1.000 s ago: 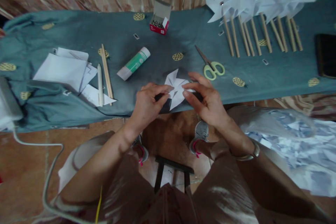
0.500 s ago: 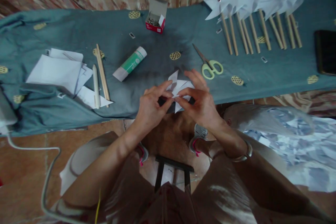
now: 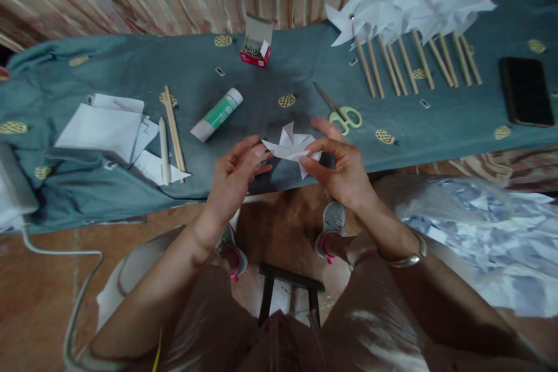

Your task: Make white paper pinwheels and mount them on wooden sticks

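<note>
A white paper pinwheel (image 3: 293,145) with folded, pointed blades is held over the front edge of the cloth-covered table. My right hand (image 3: 342,168) pinches it at its right side between thumb and fingers. One long blade stretches left, its tip beside the fingers of my left hand (image 3: 238,171). The left fingers are apart; whether they brush the tip I cannot make out. Beyond the right hand lie scissors (image 3: 344,118) with light green handles. A green and white glue stick (image 3: 218,115) rests further left on the cloth.
Finished pinwheels on sticks (image 3: 401,14) lie in a row at the back right, near a black phone (image 3: 526,92). A red box of small metal pins (image 3: 255,58) stands open at the back. Paper sheets (image 3: 102,131) and wooden sticks (image 3: 173,128) lie left. A bag of paper pieces (image 3: 479,232) sits right.
My left hand has moved left, away from the pinwheel's middle, and its fingers have parted. A blade now extends to the left. My right hand still pinches the pinwheel. The view has shifted slightly.
</note>
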The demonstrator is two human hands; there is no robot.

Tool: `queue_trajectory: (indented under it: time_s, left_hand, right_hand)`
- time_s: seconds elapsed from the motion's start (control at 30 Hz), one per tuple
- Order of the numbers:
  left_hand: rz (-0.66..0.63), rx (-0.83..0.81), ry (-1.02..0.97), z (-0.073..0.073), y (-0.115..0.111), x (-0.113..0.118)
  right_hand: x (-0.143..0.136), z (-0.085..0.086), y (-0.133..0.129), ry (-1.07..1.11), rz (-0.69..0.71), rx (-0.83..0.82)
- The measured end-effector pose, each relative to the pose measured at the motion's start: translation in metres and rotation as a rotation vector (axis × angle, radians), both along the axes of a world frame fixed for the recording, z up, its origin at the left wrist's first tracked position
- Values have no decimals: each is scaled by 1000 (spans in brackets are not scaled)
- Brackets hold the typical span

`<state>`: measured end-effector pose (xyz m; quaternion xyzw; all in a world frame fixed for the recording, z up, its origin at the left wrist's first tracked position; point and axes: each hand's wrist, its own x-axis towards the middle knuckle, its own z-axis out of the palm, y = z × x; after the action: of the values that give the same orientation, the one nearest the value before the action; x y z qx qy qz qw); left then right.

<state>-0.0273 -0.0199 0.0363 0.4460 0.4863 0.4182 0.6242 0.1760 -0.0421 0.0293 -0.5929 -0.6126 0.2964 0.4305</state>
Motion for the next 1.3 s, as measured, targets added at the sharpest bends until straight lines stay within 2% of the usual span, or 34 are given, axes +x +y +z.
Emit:
queue_trajectory:
  time_s: [0.13,0.3,0.5,0.67,0.83,1.03,1.3]
  left_hand:
    - [-114,-280,-288,10,-7,7]
    - [-225,-416,-351,11,-3,8]
    - [-234,-358,-339,13,-1,6]
    - [-291,-320,-257,12,-4,9]
    - [-192,-288,-197,6,-6,14]
    - [-112,-202,-209,2,-4,18]
    - [-61,-86,-172,4,-5,18]
  right_hand:
    - [-2,10,-3,43,69,-2]
    - [-3,16,-8,-11,194,29]
    - [2,28,-16,-103,326,56]
    - [3,35,-23,-175,362,108]
    - [1,35,-25,-211,396,106]
    - [-1,29,-22,-213,369,103]
    - [-6,21,-16,-221,285,109]
